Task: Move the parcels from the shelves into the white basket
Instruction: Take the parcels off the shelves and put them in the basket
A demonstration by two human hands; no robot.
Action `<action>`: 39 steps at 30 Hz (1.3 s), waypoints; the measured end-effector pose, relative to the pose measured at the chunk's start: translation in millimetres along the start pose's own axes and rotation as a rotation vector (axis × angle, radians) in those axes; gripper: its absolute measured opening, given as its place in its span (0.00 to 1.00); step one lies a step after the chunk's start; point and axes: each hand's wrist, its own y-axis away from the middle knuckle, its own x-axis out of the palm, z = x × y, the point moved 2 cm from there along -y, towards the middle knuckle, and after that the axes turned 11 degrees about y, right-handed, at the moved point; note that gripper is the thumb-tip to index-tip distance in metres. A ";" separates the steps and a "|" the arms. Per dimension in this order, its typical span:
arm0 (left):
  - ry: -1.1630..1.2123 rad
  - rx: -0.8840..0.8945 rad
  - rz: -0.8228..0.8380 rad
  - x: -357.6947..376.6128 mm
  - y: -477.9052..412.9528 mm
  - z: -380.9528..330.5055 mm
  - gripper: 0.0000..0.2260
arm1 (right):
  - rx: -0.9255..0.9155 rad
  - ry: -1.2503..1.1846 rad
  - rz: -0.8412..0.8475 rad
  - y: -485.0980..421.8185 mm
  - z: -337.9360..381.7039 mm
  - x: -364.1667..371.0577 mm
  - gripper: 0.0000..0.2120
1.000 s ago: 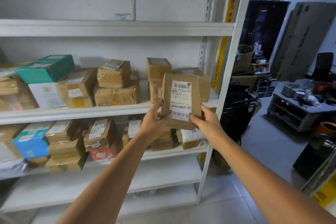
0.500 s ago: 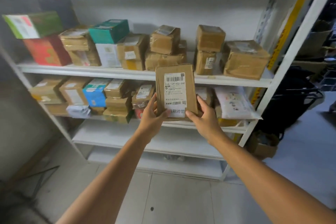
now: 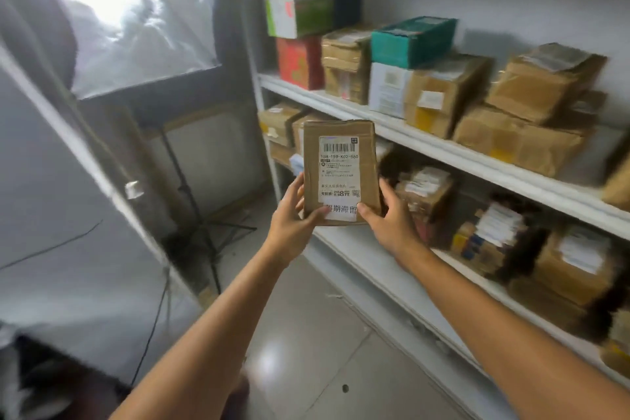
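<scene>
Judging from the head view, the parcel (image 3: 341, 174) looks light and stiff: a flat brown cardboard box with a white barcode label, easy to carry by its lower corners. The left hand (image 3: 293, 218) and right hand (image 3: 385, 220) grip it there, thumbs on the label, holding it upright in the air off the front edge of the shelves (image 3: 443, 152). The white basket is out of sight.

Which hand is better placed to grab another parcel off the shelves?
Probably the right hand: both grip the brown parcel, but the shelves stand on its side, farther from the left hand.
</scene>
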 end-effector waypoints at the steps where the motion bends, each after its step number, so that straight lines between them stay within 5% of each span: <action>1: -0.014 0.000 -0.062 -8.8 0.9 1.2 0.33 | -0.029 -0.015 0.064 -10.9 -1.4 10.7 0.28; 7: -0.151 -0.006 -0.405 -54.1 35.7 8.3 0.35 | -0.150 -0.064 0.440 -36.1 9.5 68.2 0.30; 16: -0.250 -0.045 -0.853 -70.5 172.9 4.3 0.34 | -0.290 -0.146 0.852 42.8 34.1 129.2 0.34; 39: -0.159 -0.105 -1.685 47.6 448.0 59.9 0.35 | -0.549 -0.122 1.586 276.3 6.4 168.8 0.34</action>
